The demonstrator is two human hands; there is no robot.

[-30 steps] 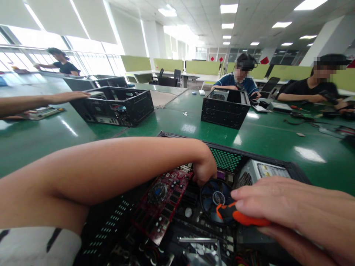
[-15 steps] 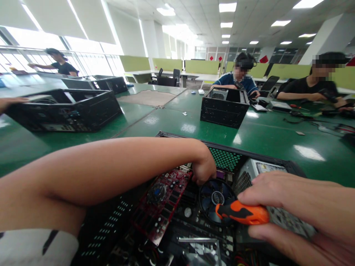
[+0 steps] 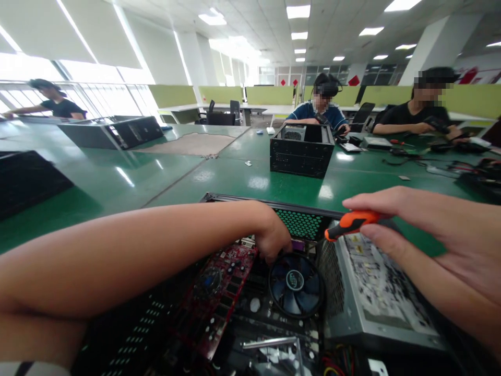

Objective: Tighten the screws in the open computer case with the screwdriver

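In the head view my right hand point(image 3: 422, 235) grips the orange and black handle of a screwdriver point(image 3: 350, 224) between thumb and fingers, above the inner edge of the power supply point(image 3: 391, 282). The screwdriver's dark shaft is hard to make out. My left hand point(image 3: 274, 237) reaches into an open computer case point(image 3: 340, 213), its fingers curled down at the far edge of the round cooling fan point(image 3: 295, 284). Whatever those fingertips hold is hidden. A red graphics card point(image 3: 223, 292) lies left of the fan, below my left forearm.
Another open case point(image 3: 301, 156) stands across the green table point(image 3: 219, 183), before a seated person. More cases lie at left, one dark point(image 3: 31, 180), one further back point(image 3: 113, 130). Cables point(image 3: 481, 172) and small parts lie at right, near another person. A third person sits far left.
My right hand has lifted the screwdriver up from over the fan towards the case's far side, uncovering the fan and power supply. My left hand stays by the fan. The view has turned slightly right.
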